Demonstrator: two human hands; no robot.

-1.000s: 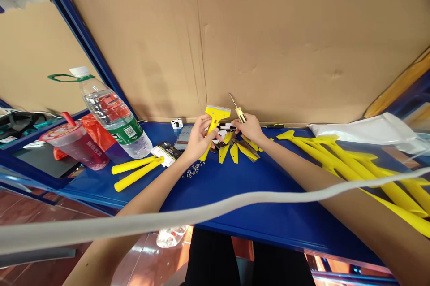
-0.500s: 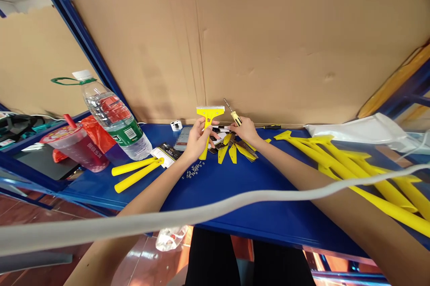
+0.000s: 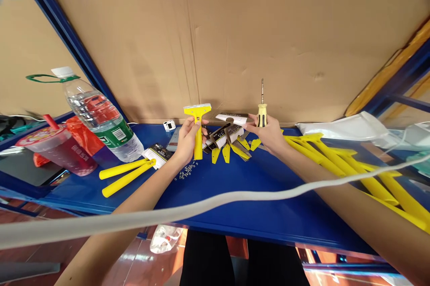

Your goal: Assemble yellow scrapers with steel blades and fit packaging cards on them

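Observation:
My left hand (image 3: 186, 142) is closed around the handle of a yellow scraper (image 3: 198, 112), held upright with its wide head on top. My right hand (image 3: 271, 136) grips a screwdriver (image 3: 262, 114) with a pale yellow and black handle, its shaft pointing up. The fingertips of the same hand pinch a white and black card sleeve (image 3: 233, 119). Below the sleeve lie several black and white cards (image 3: 220, 138) with yellow pieces (image 3: 226, 153) fanned out in front. Small nuts and screws (image 3: 186, 171) are scattered on the blue shelf (image 3: 215, 196) near my left wrist.
A water bottle (image 3: 112, 124) and a drink cup (image 3: 63, 149) stand at left. Two yellow handles (image 3: 129, 180) lie before them. More yellow scraper handles (image 3: 349, 165) and white plastic packaging (image 3: 332, 127) are at right. A white cable (image 3: 215, 204) crosses the foreground; cardboard (image 3: 268, 44) stands behind.
My right hand has risen from the pile and moved right, now pinching a card sleeve. The screwdriver has turned from slanted to upright. The scraper stays in my left hand.

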